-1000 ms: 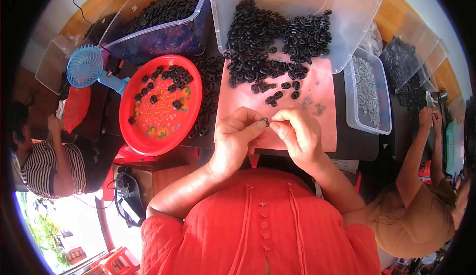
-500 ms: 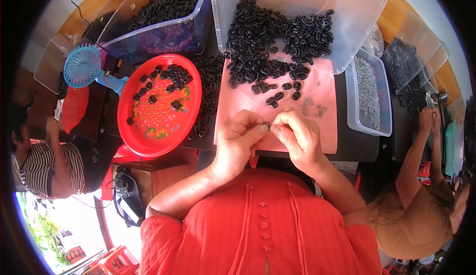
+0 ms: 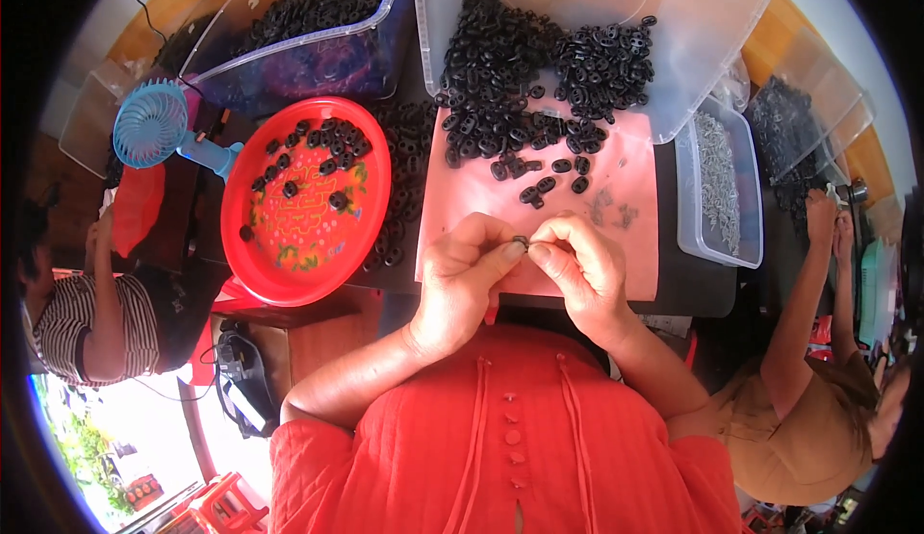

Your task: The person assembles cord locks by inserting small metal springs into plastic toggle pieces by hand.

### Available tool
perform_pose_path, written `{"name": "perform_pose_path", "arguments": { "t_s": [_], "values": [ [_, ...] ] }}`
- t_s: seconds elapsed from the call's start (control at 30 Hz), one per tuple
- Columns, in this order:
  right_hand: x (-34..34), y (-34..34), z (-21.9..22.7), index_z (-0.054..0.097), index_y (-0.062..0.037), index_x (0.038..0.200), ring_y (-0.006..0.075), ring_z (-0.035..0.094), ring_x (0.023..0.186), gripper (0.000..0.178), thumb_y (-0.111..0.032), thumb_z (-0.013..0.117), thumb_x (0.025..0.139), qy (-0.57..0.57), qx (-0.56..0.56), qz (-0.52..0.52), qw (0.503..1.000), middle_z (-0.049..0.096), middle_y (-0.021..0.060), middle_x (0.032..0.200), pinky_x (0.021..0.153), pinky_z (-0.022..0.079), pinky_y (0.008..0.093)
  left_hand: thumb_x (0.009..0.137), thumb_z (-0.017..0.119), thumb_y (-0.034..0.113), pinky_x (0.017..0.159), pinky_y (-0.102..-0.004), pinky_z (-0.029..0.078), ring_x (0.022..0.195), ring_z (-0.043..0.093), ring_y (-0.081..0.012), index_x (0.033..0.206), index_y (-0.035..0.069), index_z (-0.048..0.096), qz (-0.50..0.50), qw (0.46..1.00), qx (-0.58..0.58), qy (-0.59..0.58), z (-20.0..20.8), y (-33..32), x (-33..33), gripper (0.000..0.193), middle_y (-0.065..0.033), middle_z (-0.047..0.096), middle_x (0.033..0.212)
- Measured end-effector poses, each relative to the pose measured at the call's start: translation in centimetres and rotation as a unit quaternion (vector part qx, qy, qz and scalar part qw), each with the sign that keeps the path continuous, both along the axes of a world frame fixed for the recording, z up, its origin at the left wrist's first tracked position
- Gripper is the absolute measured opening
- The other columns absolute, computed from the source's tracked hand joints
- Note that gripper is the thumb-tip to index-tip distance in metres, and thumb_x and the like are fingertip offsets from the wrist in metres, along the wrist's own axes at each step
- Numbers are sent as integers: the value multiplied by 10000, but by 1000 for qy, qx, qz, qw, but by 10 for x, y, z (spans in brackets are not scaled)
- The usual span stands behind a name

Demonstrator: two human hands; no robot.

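Both hands meet over the near edge of a pink sheet (image 3: 626, 255). Between thumb and forefinger, my left hand (image 3: 460, 279) pinches a small black plastic piece (image 3: 521, 241), mostly covered by the fingertips. My right hand (image 3: 585, 269) is closed in a pinch against that piece's other side; whatever its fingertips hold is too small to make out. Just beyond the hands lie several loose black two-hole oval pieces (image 3: 546, 185), similar to cord locks. A large heap of them (image 3: 496, 63) spills out of a tipped clear bin (image 3: 693, 38). Tiny metal bits (image 3: 626, 215) lie on the sheet.
Left of the sheet, a red tray (image 3: 236, 245) holds scattered black pieces, beside a blue fan (image 3: 151, 122). A clear tub (image 3: 749, 216) of small metal parts stands at right. Another full bin (image 3: 337, 77) sits at far left. People work on both sides.
My hands remain pinched together in nearly the same place, with only slight finger movement. The whole view has shifted a little. At right, the other person's hands have moved slightly.
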State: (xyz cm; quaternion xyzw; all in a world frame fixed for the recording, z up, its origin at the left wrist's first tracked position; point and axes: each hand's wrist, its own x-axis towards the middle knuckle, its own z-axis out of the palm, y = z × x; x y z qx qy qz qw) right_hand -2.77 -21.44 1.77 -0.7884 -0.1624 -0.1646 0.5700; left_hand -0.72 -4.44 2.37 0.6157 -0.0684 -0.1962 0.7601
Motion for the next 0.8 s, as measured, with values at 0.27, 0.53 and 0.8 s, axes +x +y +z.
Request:
{"name": "perform_pose_path", "arguments": {
  "t_s": [0.27,0.53,0.8],
  "values": [
    [-2,0,3,559,3,879,213,562,584,89,31,640,855,-69,-71,8,995,566,100,732,536,439,305,938,590,42,433,-186,393,523,490,-41,963,12,576,-30,997,30,-57,-9,5,-1,41,-15,585,715],
    [0,-11,17,595,-3,843,238,572,602,91,-5,685,830,-25,-83,-76,993,569,96,718,553,443,336,935,610,70,411,-192,380,493,498,-52,928,16,593,-4,1000,-18,-2,-4,8,-2,57,-20,597,705],
    [44,-15,19,628,-43,899,263,624,679,127,-33,701,796,-160,-358,-94,915,623,94,804,561,479,367,926,635,94,438,-200,399,505,511,-65,902,18,608,26,998,-40,30,-1,14,-3,85,-24,607,704]
  ]
}}
